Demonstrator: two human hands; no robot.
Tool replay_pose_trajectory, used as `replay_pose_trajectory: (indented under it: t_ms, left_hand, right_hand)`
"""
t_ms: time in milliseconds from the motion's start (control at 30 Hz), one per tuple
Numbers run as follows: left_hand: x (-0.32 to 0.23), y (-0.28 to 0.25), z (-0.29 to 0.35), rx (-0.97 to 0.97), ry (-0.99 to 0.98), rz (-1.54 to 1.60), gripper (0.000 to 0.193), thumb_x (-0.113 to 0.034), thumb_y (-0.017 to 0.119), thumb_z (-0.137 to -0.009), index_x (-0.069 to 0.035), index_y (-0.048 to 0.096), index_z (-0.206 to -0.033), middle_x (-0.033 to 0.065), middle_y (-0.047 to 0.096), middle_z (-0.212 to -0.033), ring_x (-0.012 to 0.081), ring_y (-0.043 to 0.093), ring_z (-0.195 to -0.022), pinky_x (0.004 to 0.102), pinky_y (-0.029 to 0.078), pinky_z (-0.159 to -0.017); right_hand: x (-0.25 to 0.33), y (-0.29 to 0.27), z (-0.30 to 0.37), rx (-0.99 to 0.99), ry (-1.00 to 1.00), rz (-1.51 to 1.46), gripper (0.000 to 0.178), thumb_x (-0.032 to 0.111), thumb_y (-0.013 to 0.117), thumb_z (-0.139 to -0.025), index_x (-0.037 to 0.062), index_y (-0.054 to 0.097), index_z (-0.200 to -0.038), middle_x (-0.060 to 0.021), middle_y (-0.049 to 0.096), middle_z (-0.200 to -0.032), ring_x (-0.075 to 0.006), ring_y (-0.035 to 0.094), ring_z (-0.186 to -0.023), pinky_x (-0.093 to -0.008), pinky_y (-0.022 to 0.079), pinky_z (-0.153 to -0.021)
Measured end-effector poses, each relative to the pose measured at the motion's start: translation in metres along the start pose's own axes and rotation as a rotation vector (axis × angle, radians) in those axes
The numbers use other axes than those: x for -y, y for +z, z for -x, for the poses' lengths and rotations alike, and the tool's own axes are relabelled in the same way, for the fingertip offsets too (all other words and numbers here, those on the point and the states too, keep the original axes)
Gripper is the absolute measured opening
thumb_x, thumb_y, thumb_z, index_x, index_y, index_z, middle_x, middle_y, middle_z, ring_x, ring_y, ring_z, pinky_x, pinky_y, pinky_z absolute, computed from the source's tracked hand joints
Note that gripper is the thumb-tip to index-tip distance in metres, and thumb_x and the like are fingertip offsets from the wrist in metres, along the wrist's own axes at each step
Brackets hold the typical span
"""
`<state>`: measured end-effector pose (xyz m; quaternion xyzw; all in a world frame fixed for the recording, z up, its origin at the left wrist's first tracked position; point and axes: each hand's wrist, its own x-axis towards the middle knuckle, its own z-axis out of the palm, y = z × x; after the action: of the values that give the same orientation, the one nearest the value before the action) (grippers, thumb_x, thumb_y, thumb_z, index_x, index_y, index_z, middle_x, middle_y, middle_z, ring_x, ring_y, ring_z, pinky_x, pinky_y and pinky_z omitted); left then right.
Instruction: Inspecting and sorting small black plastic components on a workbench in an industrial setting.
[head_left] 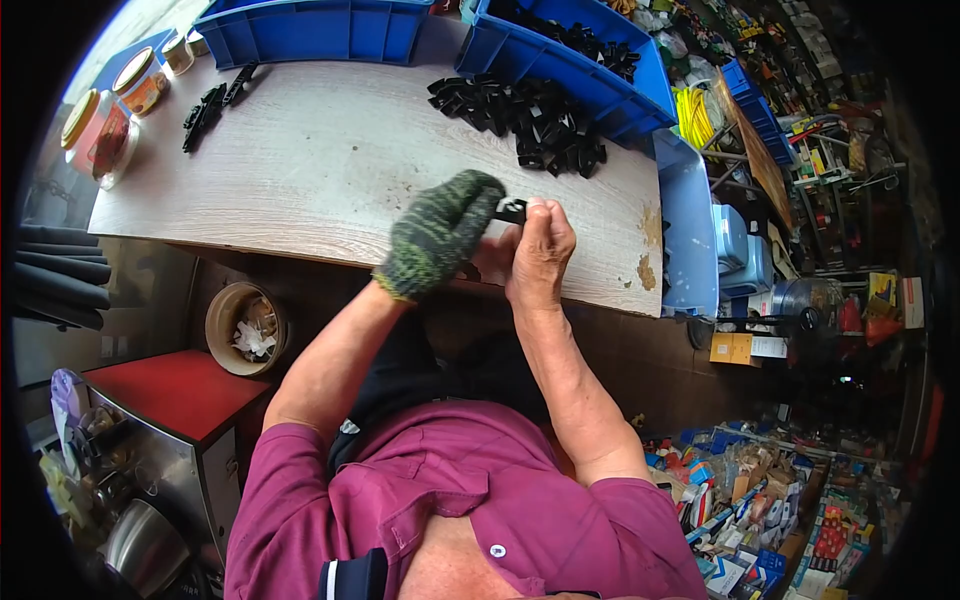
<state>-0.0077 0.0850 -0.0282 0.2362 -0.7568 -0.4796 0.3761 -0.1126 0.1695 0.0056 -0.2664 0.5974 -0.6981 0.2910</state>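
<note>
Over the front part of the table, my left hand [440, 235], in a dark green knitted glove, meets my bare right hand [540, 250]. Both are closed on one small black plastic part [511, 211], pinched between their fingertips. Part of it looks light or shiny; the fingers cover much of the rest, so its exact kind is unclear. Beyond my right hand lies a heap of similar black parts [535, 120], spread in front of a blue crate [640, 85] that holds more of them. Several black pieces [205, 118] lie joined or in a row at the table's left.
A second blue crate [310, 35] stands at the table's far edge. Lidded jars [140, 85] line the left side. A light blue bin [688, 230] adjoins the right edge. Below the table is a round waste bin [222, 330]; a red-topped cabinet [175, 390] stands left.
</note>
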Motion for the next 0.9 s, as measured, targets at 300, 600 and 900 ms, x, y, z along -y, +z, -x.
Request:
replay_pose_trajectory:
  t_ms: [300, 600, 900]
  left_hand:
    - [-0.028, 0.038, -0.002, -0.068, -0.075, 0.086, 0.028, -0.013, 0.056, -0.097, -0.005, 0.059, -0.124, 0.0157, 0.069, -0.104, 0.0275, 0.07, -0.092, 0.0372, 0.053, -0.079]
    - [-0.028, 0.04, 0.001, -0.194, -0.076, 0.218, 0.028, -0.022, 0.06, -0.097, -0.007, 0.06, -0.121, 0.0202, 0.07, -0.097, 0.0359, 0.069, -0.084, 0.0445, 0.053, -0.072]
    - [-0.032, 0.039, 0.002, -0.099, -0.117, 0.104, 0.028, -0.019, 0.064, -0.096, -0.005, 0.062, -0.121, 0.0141, 0.07, -0.099, 0.0217, 0.069, -0.086, 0.0345, 0.052, -0.077]
  right_hand:
    - [-0.012, -0.023, -0.012, -0.07, -0.155, 0.062, 0.028, 0.02, 0.056, -0.096, 0.0106, 0.046, -0.071, 0.0057, 0.045, -0.067, -0.0047, 0.04, -0.06, -0.0233, 0.038, -0.056]
    - [0.043, -0.072, -0.072, -0.528, 0.062, -0.149, 0.033, 0.033, 0.056, -0.091, 0.0087, 0.041, -0.075, -0.0022, 0.03, -0.045, -0.0183, 0.043, -0.042, -0.0556, 0.06, -0.057]
    - [0.025, -0.075, -0.083, -0.226, 0.142, 0.224, 0.037, 0.016, 0.075, -0.082, 0.0034, 0.059, -0.113, -0.0025, 0.048, -0.057, -0.0116, 0.048, -0.042, -0.0358, 0.057, -0.045]
